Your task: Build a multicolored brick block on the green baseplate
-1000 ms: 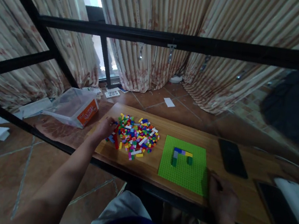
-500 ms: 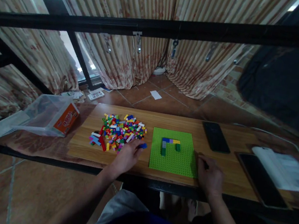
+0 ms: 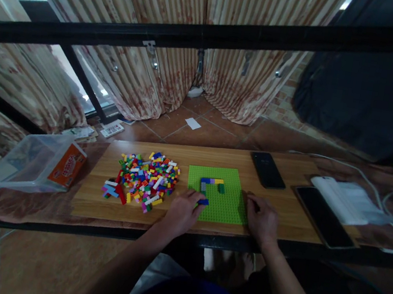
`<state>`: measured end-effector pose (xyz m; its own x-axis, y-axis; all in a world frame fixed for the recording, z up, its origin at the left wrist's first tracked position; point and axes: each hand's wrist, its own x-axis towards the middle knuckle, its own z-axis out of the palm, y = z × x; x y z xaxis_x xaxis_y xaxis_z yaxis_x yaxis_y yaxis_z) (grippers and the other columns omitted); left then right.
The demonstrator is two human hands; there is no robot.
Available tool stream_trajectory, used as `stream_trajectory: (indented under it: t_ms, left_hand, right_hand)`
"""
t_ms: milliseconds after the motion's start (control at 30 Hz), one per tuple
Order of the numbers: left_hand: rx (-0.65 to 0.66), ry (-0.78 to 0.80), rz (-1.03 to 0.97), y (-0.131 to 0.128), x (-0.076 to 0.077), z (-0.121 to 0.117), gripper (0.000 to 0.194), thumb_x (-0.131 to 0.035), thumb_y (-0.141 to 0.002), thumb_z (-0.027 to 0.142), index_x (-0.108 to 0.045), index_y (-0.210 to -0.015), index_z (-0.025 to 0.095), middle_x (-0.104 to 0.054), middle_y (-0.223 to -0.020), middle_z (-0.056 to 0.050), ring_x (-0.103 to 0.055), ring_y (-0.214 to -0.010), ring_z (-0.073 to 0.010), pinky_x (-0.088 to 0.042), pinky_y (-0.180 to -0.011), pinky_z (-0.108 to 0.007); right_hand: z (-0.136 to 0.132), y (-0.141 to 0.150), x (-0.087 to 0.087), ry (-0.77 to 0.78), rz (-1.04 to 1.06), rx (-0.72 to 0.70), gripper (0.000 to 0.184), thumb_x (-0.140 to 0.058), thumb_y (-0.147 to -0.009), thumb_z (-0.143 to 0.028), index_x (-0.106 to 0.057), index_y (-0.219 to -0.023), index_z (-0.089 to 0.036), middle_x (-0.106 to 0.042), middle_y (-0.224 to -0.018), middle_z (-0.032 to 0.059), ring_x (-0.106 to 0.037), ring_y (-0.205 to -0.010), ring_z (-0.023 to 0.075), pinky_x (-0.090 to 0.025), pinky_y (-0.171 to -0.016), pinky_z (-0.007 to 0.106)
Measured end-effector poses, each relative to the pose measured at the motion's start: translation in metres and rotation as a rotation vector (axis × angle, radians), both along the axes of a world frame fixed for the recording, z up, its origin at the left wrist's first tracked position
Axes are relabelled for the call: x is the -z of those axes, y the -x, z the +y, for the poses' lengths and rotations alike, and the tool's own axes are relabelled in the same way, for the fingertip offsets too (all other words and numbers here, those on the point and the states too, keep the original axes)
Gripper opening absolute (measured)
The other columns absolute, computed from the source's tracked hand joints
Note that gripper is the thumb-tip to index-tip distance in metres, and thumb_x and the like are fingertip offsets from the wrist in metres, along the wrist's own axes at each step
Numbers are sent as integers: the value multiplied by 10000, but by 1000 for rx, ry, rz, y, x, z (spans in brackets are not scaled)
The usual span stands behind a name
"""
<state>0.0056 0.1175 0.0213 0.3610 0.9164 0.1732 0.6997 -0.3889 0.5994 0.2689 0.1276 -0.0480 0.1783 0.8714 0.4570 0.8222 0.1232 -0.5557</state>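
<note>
My left hand [image 3: 183, 210] reaches over the left part of the green baseplate [image 3: 228, 206], its fingers pinching a blue brick [image 3: 203, 202]. This brick is at the near end of a short bent row of bricks [image 3: 212, 181] in blue, purple, yellow, grey and green; whether it is pressed down cannot be told. My right hand [image 3: 262, 221] rests at the plate's right edge with its fingers curled in; what is inside them, if anything, is hidden. Left of the plate, a pile of loose coloured bricks [image 3: 147, 176] is spread on the wooden board [image 3: 93, 200].
A black phone [image 3: 268, 170] lies behind my right hand, and a larger dark phone [image 3: 323, 217] lies farther right beside a white packet [image 3: 337, 199] and cable. A clear plastic box [image 3: 31, 155] with an orange label stands at the left. A black bar [image 3: 184, 36] crosses beyond the board.
My left hand has carried the blue brick from beside the pile rightward onto the baseplate. My right hand stays by the plate's right edge. The view has shifted slightly to the right.
</note>
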Motion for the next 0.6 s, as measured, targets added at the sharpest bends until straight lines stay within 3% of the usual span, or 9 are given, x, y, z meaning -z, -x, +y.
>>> stream_trajectory:
  t_ms: [300, 500, 600]
  left_hand:
    - [166, -130, 206, -44, 5, 32, 147, -602, -864, 253, -680, -988, 240, -648, -1001, -39, -543, -981, -223, -404, -921, -427]
    - [273, -147, 187, -49, 17, 50, 146, -608, -859, 241, -715, -954, 271, -632, -971, -37, -524, -983, -217, -365, -939, -423]
    - [302, -144, 185, -49, 20, 54, 240, -552, -870, 163, -706, -1005, 288, -637, -986, -32, -532, -996, -213, -367, -938, -419]
  right_hand:
    - [1, 1, 0, 33, 10, 20, 312, -454, -896, -348, -710, -926, -171, -717, -933, 114, -657, -845, 231, -493, -802, 380]
    - [1, 1, 0, 21, 10, 16, 317, -444, -903, -351, -705, -935, -174, -713, -927, 112, -653, -825, 223, -493, -795, 377]
    - [1, 1, -2, 30, 7, 25, 313, -451, -902, -354, -706, -932, -175, -712, -904, 108, -651, -801, 223, -494, -777, 371]
